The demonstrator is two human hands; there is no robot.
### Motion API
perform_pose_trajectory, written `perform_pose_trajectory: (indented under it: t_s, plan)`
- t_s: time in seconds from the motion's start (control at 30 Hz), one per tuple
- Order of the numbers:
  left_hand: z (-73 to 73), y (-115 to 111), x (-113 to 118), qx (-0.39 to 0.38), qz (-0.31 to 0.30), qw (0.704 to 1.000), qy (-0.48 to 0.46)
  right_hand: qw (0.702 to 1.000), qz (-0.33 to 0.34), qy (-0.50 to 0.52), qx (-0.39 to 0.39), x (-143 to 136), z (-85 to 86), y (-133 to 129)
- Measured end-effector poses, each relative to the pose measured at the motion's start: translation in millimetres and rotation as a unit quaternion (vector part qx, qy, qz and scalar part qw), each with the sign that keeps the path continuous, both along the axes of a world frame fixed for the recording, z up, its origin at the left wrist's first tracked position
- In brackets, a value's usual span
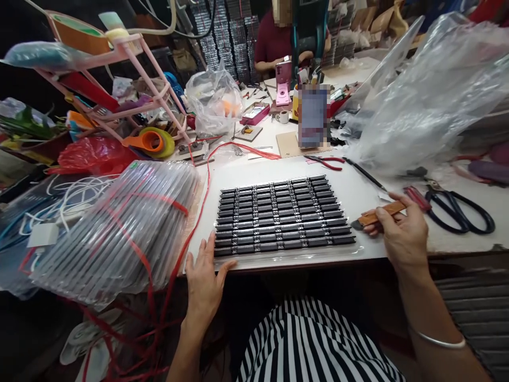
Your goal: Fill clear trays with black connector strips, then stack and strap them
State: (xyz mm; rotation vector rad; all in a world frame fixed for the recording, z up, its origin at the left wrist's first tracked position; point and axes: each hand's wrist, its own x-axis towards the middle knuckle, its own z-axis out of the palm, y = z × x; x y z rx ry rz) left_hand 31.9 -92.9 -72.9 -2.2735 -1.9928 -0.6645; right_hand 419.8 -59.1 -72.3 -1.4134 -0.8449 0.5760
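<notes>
A clear plastic tray (286, 257) lies on the white work surface in front of me. Rows of small black parts with fine metal pins (284, 215) fill it, set close together. At the tray's near left corner rests my left hand (204, 281), fingers spread and thumb along the near edge, gripping nothing. To the right, my right hand (403, 233) is closed around a wooden-handled tool (382, 213) with a dark tip. That tip points left, close to the tray's right end; whether it touches is hard to tell.
On the left is a stack of filled clear trays (119, 223) tied with red plastic string (204, 196). Large scissors (457, 207), red-handled pliers (326, 161) and a black pen-like tool (366, 175) lie rightward. Behind are a phone (314, 116), plastic sheeting (433, 95) and a person (270, 42).
</notes>
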Motion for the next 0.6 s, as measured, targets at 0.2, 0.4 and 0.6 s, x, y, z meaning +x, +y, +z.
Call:
perform_pose_trajectory:
  t_s: [0.2,0.4,0.6]
  plan:
    - [2.5,3.0,4.9,0.004,0.019,1.0,0.015,0.997,0.02,0.071,0.019,0.0,4.1,1.3]
    - [4.7,19.3,1.4,-0.031,0.021,0.999,0.012,0.997,0.049,0.058,0.002,-2.3,4.2,6.9]
    - [32.3,11.4,-4.0,-0.021,0.006,0.999,-0.03,0.997,0.078,0.021,-0.018,9.0,9.3,15.1]
